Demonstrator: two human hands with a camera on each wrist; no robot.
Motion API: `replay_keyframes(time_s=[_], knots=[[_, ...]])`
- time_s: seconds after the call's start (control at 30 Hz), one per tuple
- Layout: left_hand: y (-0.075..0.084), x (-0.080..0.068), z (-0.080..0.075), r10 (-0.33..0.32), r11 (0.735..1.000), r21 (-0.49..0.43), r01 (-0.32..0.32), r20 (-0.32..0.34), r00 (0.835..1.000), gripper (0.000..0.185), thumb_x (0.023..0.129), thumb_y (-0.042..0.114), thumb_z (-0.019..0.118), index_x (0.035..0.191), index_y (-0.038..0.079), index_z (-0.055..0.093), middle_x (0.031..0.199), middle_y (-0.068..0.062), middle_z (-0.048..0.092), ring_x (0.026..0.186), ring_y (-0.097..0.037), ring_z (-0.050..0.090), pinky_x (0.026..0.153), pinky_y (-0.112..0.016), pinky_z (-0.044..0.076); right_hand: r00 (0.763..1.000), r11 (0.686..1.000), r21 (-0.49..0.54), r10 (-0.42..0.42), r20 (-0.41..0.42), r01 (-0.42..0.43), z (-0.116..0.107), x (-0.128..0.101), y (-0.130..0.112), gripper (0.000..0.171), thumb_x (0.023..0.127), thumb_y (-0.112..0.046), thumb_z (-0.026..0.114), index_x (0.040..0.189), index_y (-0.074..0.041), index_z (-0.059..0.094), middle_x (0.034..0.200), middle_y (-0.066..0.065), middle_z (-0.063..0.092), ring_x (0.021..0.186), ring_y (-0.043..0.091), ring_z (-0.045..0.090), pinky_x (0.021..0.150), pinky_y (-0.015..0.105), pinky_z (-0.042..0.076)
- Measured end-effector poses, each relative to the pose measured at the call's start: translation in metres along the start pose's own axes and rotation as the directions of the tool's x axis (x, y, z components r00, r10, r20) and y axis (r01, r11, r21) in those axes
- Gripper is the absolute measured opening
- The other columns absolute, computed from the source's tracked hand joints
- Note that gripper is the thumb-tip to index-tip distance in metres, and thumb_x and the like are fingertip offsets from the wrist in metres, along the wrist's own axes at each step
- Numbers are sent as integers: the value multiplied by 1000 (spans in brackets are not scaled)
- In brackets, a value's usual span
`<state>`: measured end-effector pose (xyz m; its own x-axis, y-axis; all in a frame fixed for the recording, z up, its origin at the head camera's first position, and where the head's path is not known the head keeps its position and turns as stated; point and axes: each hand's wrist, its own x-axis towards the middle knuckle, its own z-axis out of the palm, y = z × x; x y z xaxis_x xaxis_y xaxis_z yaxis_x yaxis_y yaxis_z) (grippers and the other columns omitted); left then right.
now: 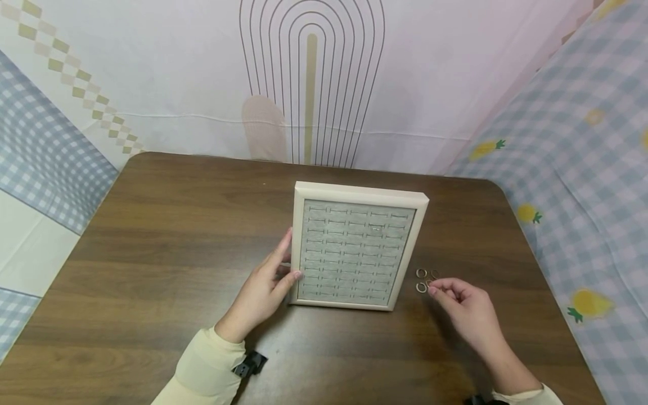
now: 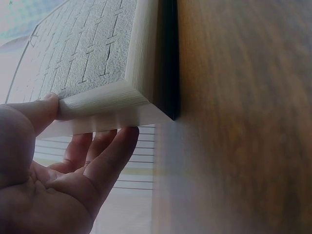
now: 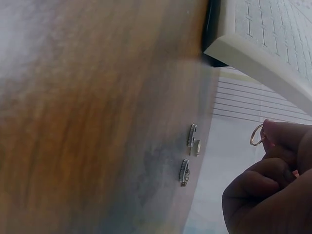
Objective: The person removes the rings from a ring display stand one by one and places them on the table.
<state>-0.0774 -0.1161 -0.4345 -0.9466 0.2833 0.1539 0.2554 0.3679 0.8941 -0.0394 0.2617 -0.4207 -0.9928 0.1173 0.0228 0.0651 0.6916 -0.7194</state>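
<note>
Overhead head view; close, table-level wrist views

Your right hand point(image 3: 273, 185) is cut off at the wrist view's edge; those rings point(image 1: 424, 279) are too small to count.

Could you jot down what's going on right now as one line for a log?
left hand: holds ring display tray by its edge | right hand: pinches one ring | loose rings: on table beside tray
</note>
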Motion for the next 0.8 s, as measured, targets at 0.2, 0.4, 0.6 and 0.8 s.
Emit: replay_keyframes(time_s=[0.2, 0.4, 0.6, 0.8], knots=[[0, 0, 0, 4, 1000, -9, -4, 2, 1000, 86, 98, 5, 65, 163, 29, 15, 128, -19, 61, 105, -32, 69, 83, -34, 61, 1000, 1000, -12, 27, 12, -26, 0, -2, 4, 9, 92, -16, 74, 95, -8, 75, 60, -4, 48, 53, 8, 42, 47, 27, 38], [0, 0, 0, -1, 1000, -6, 1, 6, 1000, 86, 98, 5, 64, 163, 29, 14, 129, -19, 61, 105, -31, 69, 84, -34, 60, 998, 998, -32, 53, 18, -52, 1, -3, 7, 9, 92, -16, 75, 95, -7, 75, 60, -3, 50, 54, 8, 43, 48, 26, 39], [0, 0, 0, 3, 1000, -2, -3, 5, 1000, 85, 98, 6, 64, 163, 28, 15, 128, -19, 61, 105, -31, 69, 85, -35, 60, 997, 997, -42, 70, 35, -69, -1, -3, 10, 12, 92, -18, 74, 96, -7, 76, 60, -3, 49, 54, 9, 43, 49, 26, 39], [-1, 0, 0, 24, 1000, -3, -24, 0, 1000, 85, 98, 5, 65, 163, 26, 15, 126, -19, 62, 103, -31, 69, 84, -34, 60, 995, 995, -56, 85, 51, -82, -2, -2, 15, 13, 92, -19, 75, 97, -7, 76, 60, -3, 47, 55, 8, 42, 50, 26, 38]])
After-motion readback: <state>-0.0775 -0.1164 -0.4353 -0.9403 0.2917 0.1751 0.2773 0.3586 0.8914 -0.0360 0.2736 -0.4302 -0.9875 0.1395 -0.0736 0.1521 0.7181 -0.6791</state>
